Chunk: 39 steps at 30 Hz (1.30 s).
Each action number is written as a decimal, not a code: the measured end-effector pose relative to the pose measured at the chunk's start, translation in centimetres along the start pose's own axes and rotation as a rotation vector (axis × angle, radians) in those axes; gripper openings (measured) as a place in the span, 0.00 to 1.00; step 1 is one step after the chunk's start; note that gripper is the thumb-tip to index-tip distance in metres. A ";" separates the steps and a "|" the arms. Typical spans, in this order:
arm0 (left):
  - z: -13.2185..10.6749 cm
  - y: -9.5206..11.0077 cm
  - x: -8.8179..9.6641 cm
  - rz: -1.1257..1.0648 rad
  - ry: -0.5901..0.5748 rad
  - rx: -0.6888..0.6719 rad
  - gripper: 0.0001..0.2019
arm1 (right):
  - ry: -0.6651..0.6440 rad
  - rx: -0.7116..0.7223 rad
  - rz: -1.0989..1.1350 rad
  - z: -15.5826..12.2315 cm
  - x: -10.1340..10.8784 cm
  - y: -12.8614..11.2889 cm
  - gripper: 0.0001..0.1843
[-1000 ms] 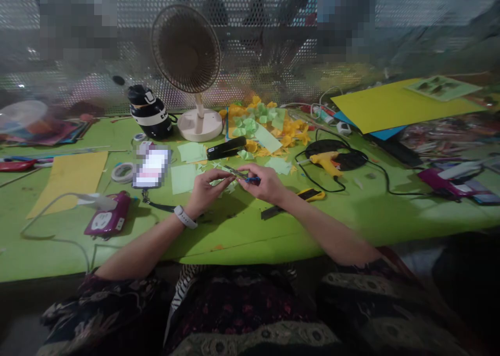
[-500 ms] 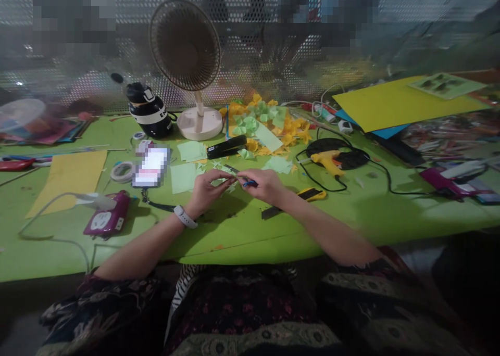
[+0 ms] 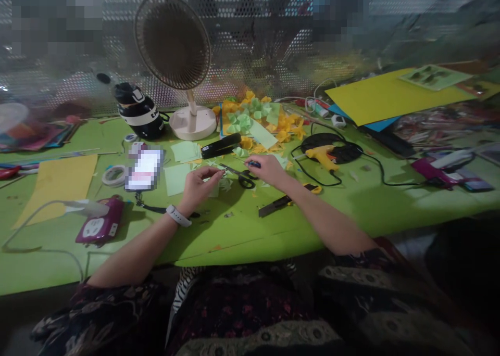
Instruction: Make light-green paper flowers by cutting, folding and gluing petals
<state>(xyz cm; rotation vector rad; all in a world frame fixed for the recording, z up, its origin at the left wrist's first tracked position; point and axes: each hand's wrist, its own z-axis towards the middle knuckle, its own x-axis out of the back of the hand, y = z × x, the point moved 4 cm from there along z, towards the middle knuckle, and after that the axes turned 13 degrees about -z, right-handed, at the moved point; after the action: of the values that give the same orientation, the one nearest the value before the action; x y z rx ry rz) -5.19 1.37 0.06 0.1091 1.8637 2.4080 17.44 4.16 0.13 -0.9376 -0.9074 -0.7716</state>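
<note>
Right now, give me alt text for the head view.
The right hand holds a small blue object near scissors on a green table; the left hand is beside green paper scraps. Beyond are folded paper pieces, a stapler and a fan.

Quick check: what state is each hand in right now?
Left hand: fingertips drawn together; whether it holds anything cannot be told.
Right hand: closed, holding a small blue object.

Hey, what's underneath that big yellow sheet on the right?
A blue sheet pokes out past the near edge of the yellow sheet. The rest is covered, so I can't tell what else lies beneath.
</note>
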 end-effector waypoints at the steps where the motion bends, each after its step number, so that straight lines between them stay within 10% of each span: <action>1: 0.0 -0.1 0.0 -0.004 -0.004 0.009 0.14 | -0.016 -0.010 -0.008 0.1 -0.3 0.2 0.10; 9: 0.1 -0.9 0.0 -0.023 -0.046 0.028 0.12 | -0.179 -0.102 -0.076 0.2 -1.7 0.7 0.08; 29: 1.4 0.7 0.1 -0.133 0.040 0.283 0.17 | -0.503 -0.200 -0.490 -0.9 5.6 0.9 0.10; 39: 6.5 1.6 -0.1 0.133 -0.056 0.192 0.15 | -0.340 -0.297 -0.407 -1.5 9.4 2.1 0.11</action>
<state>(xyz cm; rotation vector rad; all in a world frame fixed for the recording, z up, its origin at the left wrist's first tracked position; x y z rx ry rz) -4.45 7.20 3.26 0.3206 2.1203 2.2740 23.57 2.13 7.39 -1.1846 -1.3311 -1.1368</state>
